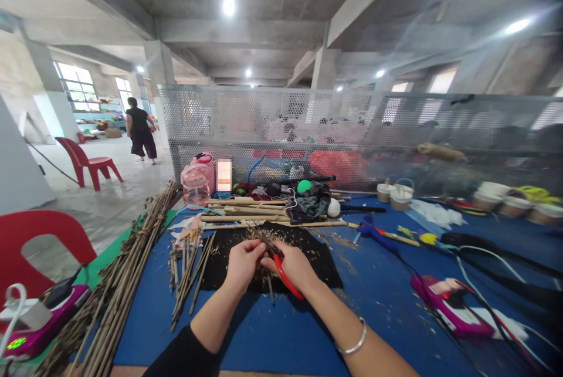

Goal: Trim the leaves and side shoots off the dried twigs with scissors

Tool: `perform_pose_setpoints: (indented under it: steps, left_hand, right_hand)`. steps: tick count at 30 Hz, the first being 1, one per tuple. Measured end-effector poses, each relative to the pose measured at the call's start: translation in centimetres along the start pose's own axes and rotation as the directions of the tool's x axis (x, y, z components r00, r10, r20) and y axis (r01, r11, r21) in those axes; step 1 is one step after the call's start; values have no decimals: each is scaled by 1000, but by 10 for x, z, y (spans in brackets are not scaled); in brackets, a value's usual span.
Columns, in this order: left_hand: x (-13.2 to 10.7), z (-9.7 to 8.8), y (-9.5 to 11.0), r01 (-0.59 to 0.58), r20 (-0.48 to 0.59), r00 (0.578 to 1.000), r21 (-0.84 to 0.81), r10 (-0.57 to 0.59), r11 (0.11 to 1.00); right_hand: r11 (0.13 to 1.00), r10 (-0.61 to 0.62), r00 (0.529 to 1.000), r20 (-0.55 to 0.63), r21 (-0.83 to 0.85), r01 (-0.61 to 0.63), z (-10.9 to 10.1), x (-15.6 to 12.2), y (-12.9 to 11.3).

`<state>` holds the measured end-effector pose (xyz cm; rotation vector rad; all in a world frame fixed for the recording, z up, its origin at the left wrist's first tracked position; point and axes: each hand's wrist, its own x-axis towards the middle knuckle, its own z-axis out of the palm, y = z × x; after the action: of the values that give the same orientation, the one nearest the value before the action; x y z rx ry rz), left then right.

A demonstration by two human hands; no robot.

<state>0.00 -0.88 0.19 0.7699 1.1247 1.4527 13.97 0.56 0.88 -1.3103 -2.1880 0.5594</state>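
Note:
My right hand is closed round the red handles of a pair of cutters, whose dark blades point up and left. My left hand pinches a thin brown stick right beside the blades. Both hands hover over a black cloth strewn with small wood clippings, on a blue table cover. A silver bangle sits on my right wrist.
Bundles of thin sticks lie along the table's left edge, thicker bamboo rods behind the cloth. Glue guns, cables and small baskets fill the right side. A mesh screen backs the table. Red chairs and a standing person are at left.

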Motion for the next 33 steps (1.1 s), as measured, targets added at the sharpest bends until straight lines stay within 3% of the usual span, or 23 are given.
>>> perform_pose_setpoints:
  steps: [8,15,24,29,33]
  left_hand:
    - [5,-1,-7,-78,25,997,9,78,997]
    - [4,-2,-6,-92,79,993,28,90,995]
    - [2,-1,-1,-27,18,999,-12,27,1000]
    - [3,-2,1,-25,72,997,-44,28,999]
    - [7,-5,-2,-68,113,991,-67,75,995]
  right_hand:
    - [997,21,999,-43,-69,-23,3,0,4]
    - [994,-95,994,-60,-57,92,7,2,4]
    - [999,-24,996,-84,-28,22,10,1,4]
    - [999,-28,995,-92,-28,26,11,1,6]
    - [993,-12,996,-87,-121,1,9,0,3]
